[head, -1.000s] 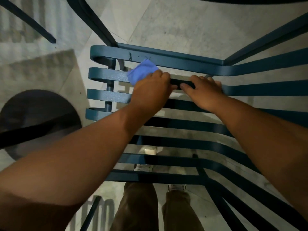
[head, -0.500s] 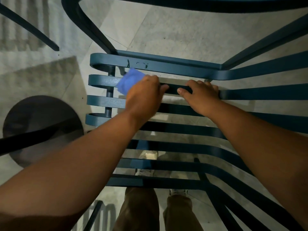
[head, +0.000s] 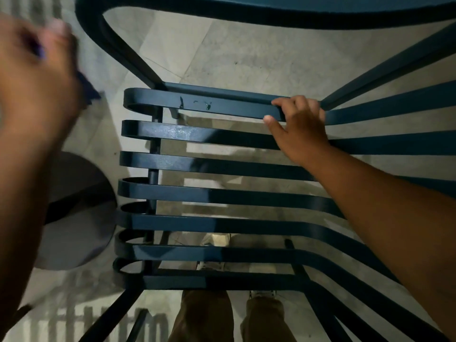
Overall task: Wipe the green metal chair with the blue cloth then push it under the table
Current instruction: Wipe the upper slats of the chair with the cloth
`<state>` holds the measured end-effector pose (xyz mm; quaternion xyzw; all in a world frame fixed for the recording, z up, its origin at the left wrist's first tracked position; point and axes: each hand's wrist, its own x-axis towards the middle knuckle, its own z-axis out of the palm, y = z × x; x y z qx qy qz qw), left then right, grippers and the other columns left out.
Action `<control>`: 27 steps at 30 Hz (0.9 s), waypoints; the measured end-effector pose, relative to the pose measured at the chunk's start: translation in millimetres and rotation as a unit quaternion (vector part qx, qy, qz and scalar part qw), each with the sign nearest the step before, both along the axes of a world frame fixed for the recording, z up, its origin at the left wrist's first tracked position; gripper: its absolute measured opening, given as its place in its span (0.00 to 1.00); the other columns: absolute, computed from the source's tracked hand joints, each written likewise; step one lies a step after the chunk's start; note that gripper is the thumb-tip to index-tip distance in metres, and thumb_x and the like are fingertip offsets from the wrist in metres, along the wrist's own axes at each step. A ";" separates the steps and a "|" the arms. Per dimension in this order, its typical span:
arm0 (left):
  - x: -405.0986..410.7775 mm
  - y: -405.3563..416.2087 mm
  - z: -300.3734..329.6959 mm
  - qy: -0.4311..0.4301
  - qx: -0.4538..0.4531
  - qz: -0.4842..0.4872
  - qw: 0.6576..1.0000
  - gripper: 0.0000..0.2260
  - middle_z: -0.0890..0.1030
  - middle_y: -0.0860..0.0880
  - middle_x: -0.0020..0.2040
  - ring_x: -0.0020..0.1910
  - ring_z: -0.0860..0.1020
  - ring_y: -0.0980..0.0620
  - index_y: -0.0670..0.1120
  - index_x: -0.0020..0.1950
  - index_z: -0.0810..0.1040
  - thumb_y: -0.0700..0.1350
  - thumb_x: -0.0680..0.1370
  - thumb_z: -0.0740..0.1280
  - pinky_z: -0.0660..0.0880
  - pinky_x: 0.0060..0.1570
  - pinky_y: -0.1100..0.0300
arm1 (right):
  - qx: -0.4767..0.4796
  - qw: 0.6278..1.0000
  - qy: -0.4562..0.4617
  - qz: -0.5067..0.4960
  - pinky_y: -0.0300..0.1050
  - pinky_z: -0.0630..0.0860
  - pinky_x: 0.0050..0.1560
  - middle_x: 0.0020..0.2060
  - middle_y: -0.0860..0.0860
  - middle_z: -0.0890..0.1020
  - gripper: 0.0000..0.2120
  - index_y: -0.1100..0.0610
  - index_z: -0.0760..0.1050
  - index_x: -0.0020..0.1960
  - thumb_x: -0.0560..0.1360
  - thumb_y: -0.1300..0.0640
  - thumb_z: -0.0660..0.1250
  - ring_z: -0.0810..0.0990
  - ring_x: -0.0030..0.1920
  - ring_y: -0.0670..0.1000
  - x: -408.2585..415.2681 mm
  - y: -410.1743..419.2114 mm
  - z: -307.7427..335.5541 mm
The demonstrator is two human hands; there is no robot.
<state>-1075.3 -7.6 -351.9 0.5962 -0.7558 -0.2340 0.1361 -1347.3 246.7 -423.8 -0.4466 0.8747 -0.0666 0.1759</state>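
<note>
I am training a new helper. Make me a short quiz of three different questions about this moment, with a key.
1. True or false: the right hand rests on the chair.
2. Which hand holds the cloth? A. left B. right C. neither
3. Fill in: the cloth is now ___ the chair slats (on / off).

Key: 1. true. 2. A, the left hand, raised and blurred beside the chair. 3. off.
</note>
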 end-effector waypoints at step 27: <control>-96.3 85.3 -46.7 -0.172 -0.016 -0.017 0.985 0.20 0.80 0.41 0.56 0.54 0.79 0.40 0.43 0.60 0.77 0.58 0.84 0.57 0.69 0.45 0.52 | 0.154 0.986 -0.068 -0.013 0.58 0.51 0.77 0.75 0.55 0.66 0.28 0.46 0.61 0.78 0.81 0.37 0.58 0.59 0.76 0.59 -3.0 -15.3 10.0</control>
